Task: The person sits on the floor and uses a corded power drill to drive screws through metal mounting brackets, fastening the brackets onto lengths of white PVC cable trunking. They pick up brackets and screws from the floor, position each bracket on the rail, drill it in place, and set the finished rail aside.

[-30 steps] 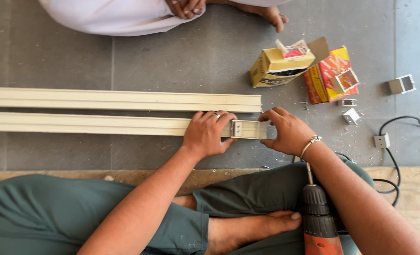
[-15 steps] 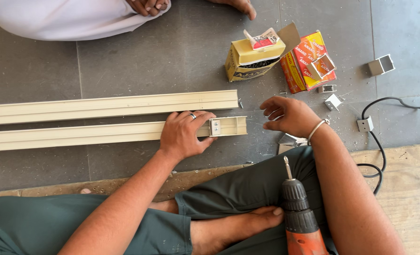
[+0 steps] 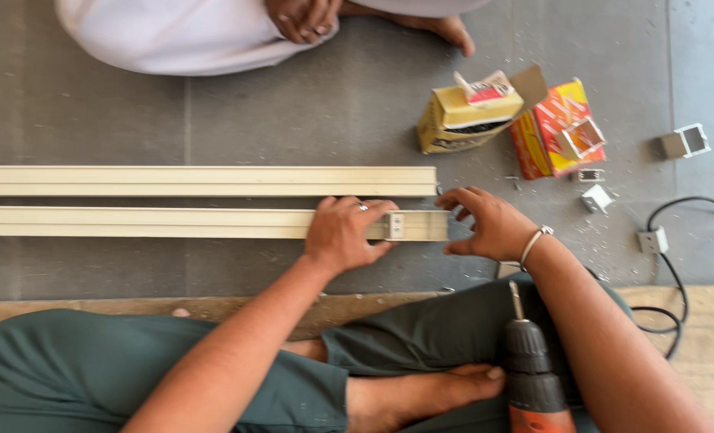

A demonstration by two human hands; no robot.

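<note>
The left hand (image 3: 342, 234) lies palm-down, fingers curled, pressing the nearer cream aluminium channel (image 3: 140, 223) on the grey floor (image 3: 309, 112), beside a small metal bracket (image 3: 395, 225). The right hand (image 3: 489, 224) hovers spread at the channel's end, holding nothing.

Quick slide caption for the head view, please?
Left hand presses the near cream channel by its bracket; right hand hovers at its end.
</note>
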